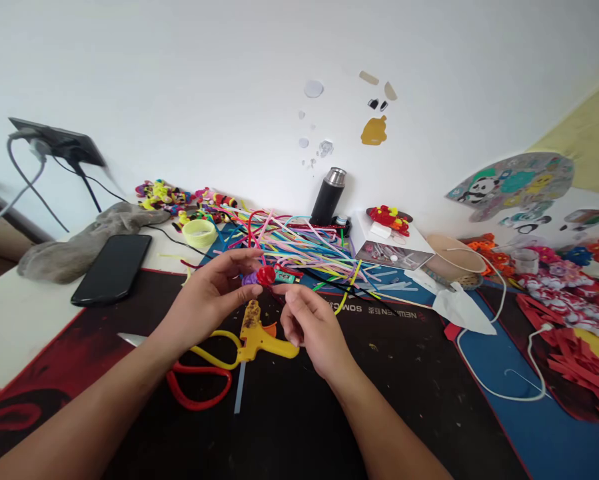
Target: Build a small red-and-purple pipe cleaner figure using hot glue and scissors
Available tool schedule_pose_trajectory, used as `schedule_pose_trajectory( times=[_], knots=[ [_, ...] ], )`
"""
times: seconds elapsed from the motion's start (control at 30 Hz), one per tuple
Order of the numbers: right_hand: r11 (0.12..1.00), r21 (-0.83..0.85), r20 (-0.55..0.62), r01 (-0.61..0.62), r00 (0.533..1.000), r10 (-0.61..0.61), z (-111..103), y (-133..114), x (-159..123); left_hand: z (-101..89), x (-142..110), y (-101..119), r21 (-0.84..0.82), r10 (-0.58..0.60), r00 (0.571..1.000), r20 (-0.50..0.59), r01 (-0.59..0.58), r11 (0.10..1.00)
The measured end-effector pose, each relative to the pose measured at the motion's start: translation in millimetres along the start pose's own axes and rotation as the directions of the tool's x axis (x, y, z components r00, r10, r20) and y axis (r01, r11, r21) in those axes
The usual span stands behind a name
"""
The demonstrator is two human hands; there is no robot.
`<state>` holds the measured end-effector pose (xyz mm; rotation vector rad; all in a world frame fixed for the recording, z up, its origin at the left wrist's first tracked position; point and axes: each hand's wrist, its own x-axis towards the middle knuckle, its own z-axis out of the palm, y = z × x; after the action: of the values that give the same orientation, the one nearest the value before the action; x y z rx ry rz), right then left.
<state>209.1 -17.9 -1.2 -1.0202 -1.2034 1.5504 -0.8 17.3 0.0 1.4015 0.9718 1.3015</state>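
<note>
My left hand [214, 290] is closed around a small fuzzy red and purple piece [266, 275], which looks like wound pipe cleaner. Its fingers lie above the piece and its thumb below. Just right of it is my right hand [312, 320], fingers curled and thumb against the index finger; whatever it pinches, if anything, is too small to make out. Beneath the hands a yellow glue gun [259, 340] lies on the dark mat, a translucent glue stick [240, 388] sticking out of it. Scissors [199, 390] with red and yellow handles lie partly under my left forearm.
Behind the hands is a heap of colourful pipe cleaners [299, 243], with a black thermos [328, 197] and a white drawer box [394, 243] beyond. A phone [113, 268] lies left. A white cable [499, 397] loops at right, near red strips [574, 360].
</note>
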Motion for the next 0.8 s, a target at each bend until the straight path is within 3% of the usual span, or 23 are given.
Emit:
schedule_pose_trajectory(
  times=[0.1,0.3,0.5,0.63,0.8],
  knots=[
    [1.000,0.002,-0.056,0.023,0.998,-0.023,-4,-1,2,3.8,1,4,-0.002,0.035,0.999,0.019,-0.035,0.999],
    [0.999,-0.015,-0.030,0.051,0.998,-0.051,-7,-4,1,1.9,-1,13,0.059,0.047,0.991,0.126,-0.055,0.997],
    [0.990,-0.081,0.006,0.119,0.993,-0.119,-6,-5,-2,-5.1,-1,14,-0.036,-0.081,0.972,0.221,0.091,0.995],
    [0.983,-0.116,0.047,0.139,0.990,-0.134,-4,-5,-5,-6.0,0,13,-0.139,-0.114,0.962,0.249,0.153,0.978],
    [0.981,-0.139,0.053,0.134,0.990,-0.127,-1,-7,-7,-6.9,1,12,-0.149,-0.161,0.941,0.299,0.213,0.966]
  ],
)
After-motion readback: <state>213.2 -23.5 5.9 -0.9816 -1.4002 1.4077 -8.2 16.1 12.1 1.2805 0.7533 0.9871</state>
